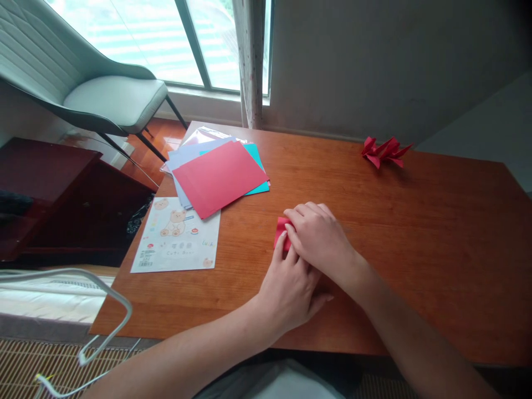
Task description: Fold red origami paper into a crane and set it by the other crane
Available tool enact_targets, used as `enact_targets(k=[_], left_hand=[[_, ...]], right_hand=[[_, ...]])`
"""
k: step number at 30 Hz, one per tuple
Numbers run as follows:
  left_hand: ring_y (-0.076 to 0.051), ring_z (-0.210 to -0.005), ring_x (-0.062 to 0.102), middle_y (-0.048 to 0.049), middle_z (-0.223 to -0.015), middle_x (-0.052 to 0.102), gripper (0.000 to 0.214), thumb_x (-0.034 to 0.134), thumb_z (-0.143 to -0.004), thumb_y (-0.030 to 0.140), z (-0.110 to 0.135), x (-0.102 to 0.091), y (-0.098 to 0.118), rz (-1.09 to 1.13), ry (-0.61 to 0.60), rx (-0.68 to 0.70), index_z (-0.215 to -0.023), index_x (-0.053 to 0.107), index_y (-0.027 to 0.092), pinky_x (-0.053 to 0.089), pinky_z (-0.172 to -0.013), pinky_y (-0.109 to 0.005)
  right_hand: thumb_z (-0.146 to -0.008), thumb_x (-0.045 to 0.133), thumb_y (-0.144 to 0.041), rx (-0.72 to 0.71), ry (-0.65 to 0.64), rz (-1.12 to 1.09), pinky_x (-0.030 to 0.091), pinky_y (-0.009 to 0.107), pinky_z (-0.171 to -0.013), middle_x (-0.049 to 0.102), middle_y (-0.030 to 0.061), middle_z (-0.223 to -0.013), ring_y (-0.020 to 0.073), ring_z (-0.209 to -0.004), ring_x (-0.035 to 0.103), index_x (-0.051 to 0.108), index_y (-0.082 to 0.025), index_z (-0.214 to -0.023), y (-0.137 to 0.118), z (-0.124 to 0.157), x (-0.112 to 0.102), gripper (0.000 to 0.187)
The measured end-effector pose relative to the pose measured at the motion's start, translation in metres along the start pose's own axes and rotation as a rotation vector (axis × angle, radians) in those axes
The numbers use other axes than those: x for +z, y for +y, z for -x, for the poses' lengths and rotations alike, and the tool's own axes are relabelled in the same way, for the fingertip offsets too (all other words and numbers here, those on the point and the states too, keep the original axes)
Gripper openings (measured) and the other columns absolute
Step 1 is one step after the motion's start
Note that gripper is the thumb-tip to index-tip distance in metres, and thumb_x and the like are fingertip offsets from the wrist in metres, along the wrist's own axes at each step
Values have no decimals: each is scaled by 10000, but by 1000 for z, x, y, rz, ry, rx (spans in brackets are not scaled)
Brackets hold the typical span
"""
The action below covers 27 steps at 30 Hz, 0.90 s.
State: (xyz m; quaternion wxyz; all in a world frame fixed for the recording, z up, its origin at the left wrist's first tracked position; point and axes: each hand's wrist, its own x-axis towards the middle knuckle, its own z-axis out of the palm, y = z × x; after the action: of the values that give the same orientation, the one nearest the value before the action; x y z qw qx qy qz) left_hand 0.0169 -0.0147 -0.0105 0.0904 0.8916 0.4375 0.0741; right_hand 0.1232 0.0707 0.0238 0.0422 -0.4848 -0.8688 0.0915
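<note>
A small piece of folded red paper [281, 226] lies on the table in front of me, mostly covered by my hands. My right hand [322, 235] bends over it, fingertips at its far edge and thumb on its near part. From the near side my left hand [291, 288] reaches in, its fingers stretched flat onto the paper and its thumb pointing off to the right. The left fingertips lie close beside the right thumb and partly under the right hand. The paper's right part is hidden.
The wooden table [415, 249] bears a stack of coloured sheets, a red sheet [220, 177] on top. Near it lies a white bear-printed sheet [178, 238]. Red folded paper figures [384, 151] stand at the far right. A chair [116, 102] and white hanger [120, 302] are left.
</note>
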Motion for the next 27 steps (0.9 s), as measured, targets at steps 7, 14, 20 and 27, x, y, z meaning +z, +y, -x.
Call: enact_targets(k=[7, 14, 20, 27], left_hand=[[-442, -1430, 309, -182, -1483, 472, 740, 464, -906, 626, -2, -5, 2, 9, -13, -38, -1487, 411, 171, 129, -1186, -624], [-430, -1455, 270, -197, -1487, 453, 733, 453, -913, 622, 0, -5, 2, 30, -15, -51, -1486, 405, 168, 158, -1186, -602], [-414, -1471, 244, -194, -1501, 441, 723, 461, -911, 621, 0, -6, 2, 30, -9, -50, -1475, 422, 170, 142, -1194, -595], [-402, -1468, 260, -196, -1502, 440, 727, 478, -901, 625, -1, -6, 2, 24, -4, -57, -1467, 433, 172, 157, -1194, -585]], right_hand=[[-881, 619, -257, 5, 2, -229, 416, 360, -836, 650, 61, -956, 228, -935, 560, 654, -210, -890, 22, -12, 17, 59], [-890, 603, -152, -26, 26, -457, 441, 316, -815, 681, 25, -848, 179, -844, 587, 658, -199, -823, 32, -16, 19, 99], [-900, 625, -159, -32, 28, -464, 446, 321, -821, 697, 34, -859, 184, -852, 598, 686, -192, -826, 34, -18, 21, 102], [-914, 619, -163, -39, 15, -459, 451, 325, -837, 709, 46, -889, 190, -875, 605, 702, -187, -843, 35, -18, 21, 112]])
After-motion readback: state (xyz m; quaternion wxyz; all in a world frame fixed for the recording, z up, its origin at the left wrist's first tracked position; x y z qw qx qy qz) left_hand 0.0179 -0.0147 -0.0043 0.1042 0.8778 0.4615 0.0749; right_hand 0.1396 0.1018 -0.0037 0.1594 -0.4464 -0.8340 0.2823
